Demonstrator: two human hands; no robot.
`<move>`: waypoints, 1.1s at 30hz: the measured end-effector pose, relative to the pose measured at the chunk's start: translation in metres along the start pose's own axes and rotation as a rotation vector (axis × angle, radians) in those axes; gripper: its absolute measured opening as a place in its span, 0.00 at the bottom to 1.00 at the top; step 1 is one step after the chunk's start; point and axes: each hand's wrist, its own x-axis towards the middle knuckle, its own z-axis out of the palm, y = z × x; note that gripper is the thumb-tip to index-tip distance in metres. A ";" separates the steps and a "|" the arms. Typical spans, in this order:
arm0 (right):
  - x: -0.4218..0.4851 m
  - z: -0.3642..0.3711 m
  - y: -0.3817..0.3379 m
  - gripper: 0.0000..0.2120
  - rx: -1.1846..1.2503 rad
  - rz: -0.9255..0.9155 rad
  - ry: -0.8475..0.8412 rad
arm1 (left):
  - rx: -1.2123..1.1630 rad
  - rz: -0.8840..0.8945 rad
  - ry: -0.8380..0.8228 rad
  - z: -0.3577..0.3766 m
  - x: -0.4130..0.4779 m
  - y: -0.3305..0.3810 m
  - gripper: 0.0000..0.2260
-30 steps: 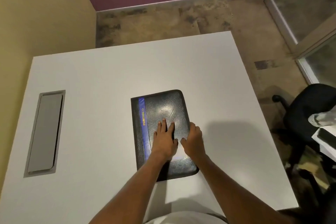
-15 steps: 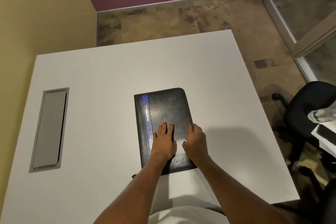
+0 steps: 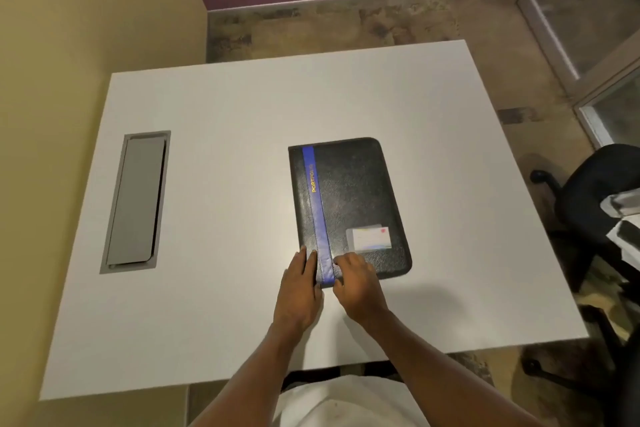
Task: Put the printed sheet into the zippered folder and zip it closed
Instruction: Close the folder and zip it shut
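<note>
A black zippered folder [image 3: 353, 198] with a blue stripe and gold "PORTFOLIO" lettering lies closed on the white table [image 3: 242, 107]. A small white card window [image 3: 369, 238] shows on its cover near the right. My left hand [image 3: 300, 291] rests at the folder's near left corner, fingers on its edge. My right hand [image 3: 356, 282] is curled at the near edge just right of the blue stripe, fingertips pinched at the folder's rim. No printed sheet is visible.
A grey cable hatch [image 3: 135, 201] is set into the table at the left. A black office chair [image 3: 595, 204] stands to the right of the table, beside another desk edge with papers [image 3: 623, 218]. Yellow wall at left.
Both hands have slid from the middle of the cover down to the folder's near left corner. The card window, hidden before, now shows. The view has shifted slightly.
</note>
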 end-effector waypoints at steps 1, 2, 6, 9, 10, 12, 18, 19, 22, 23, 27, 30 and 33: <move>-0.005 0.007 -0.005 0.08 0.014 -0.005 0.017 | -0.021 -0.017 0.015 -0.001 -0.007 -0.005 0.27; -0.009 0.014 -0.010 0.07 0.026 -0.001 0.029 | -0.024 -0.046 0.020 -0.003 -0.014 -0.009 0.27; -0.022 0.039 -0.024 0.06 0.093 0.100 0.036 | -0.001 -0.169 0.009 -0.001 -0.027 -0.027 0.17; -0.023 0.052 -0.036 0.08 0.277 0.339 0.016 | -0.001 -0.231 0.014 -0.001 -0.029 -0.037 0.12; -0.022 0.055 -0.039 0.08 0.349 0.429 0.028 | 0.004 -0.241 0.021 -0.001 -0.027 -0.038 0.11; -0.018 0.061 -0.044 0.08 0.451 0.577 0.055 | 0.092 -0.222 0.020 -0.002 -0.026 -0.041 0.10; -0.018 0.074 -0.050 0.06 0.584 0.664 0.030 | 0.083 -0.225 0.041 0.006 -0.028 -0.047 0.09; -0.020 0.077 -0.051 0.03 0.607 0.668 0.034 | 0.038 -0.232 0.036 0.008 -0.029 -0.048 0.08; -0.022 0.085 -0.053 0.03 0.689 0.730 0.047 | -0.099 -0.268 0.044 0.012 -0.032 -0.049 0.08; -0.022 0.087 -0.052 0.04 0.679 0.741 0.049 | -0.136 -0.273 0.051 0.012 -0.032 -0.049 0.07; -0.020 0.089 -0.050 0.08 0.578 0.715 0.037 | -0.164 -0.260 0.057 0.011 -0.033 -0.051 0.06; -0.020 0.090 -0.051 0.08 0.438 0.674 0.060 | -0.105 -0.244 0.059 0.008 -0.032 -0.054 0.06; -0.021 0.089 -0.051 0.08 0.250 0.584 0.107 | -0.023 -0.217 0.080 0.005 -0.031 -0.057 0.07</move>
